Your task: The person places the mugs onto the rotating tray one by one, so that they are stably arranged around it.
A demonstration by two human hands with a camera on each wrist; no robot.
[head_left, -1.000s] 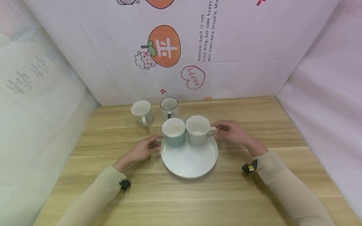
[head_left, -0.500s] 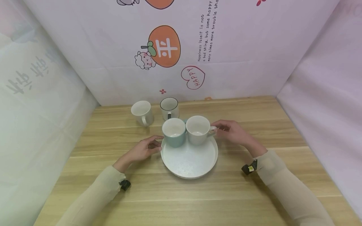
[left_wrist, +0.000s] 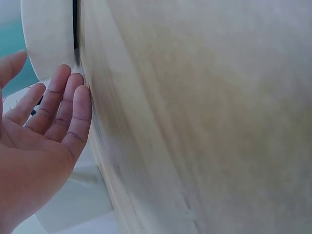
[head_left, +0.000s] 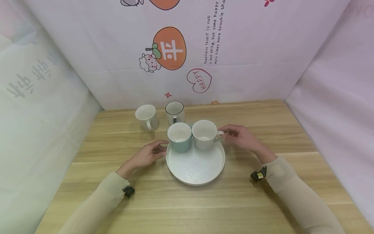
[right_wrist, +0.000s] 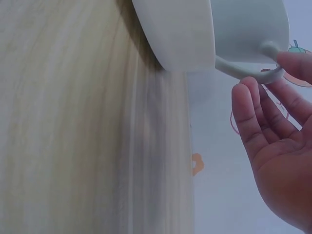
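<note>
The white tray (head_left: 195, 165) sits on the wood table (head_left: 175, 208) directly in front of the person; take it as a clock face, 6 nearest the person. The blue mug (head_left: 181, 145) stands upright in it at 11 o'clock, the white mug (head_left: 203, 143) at 1, side by side; whether their walls touch, I cannot tell. The right hand (head_left: 241, 138), at 2 o'clock, pinches the white mug's handle (right_wrist: 239, 70) between thumb and forefinger, the other fingers lying close together below. The left hand (head_left: 144, 156) is at 9 o'clock with its thumb apart from its gently bent fingers, three of them side by side; the tips are at the tray's rim, but contact is unclear. Beyond the tray, a black-rimmed mug (head_left: 178, 118) stands at 11 o'clock, its handle towards 6, and a pale mug (head_left: 144, 121) at 10, its handle towards 5. A printed cloth (head_left: 248, 71) rises behind the table at 12. Both sleeves (head_left: 301, 191) are beige, with a black device (head_left: 129, 191) at each wrist.
</note>
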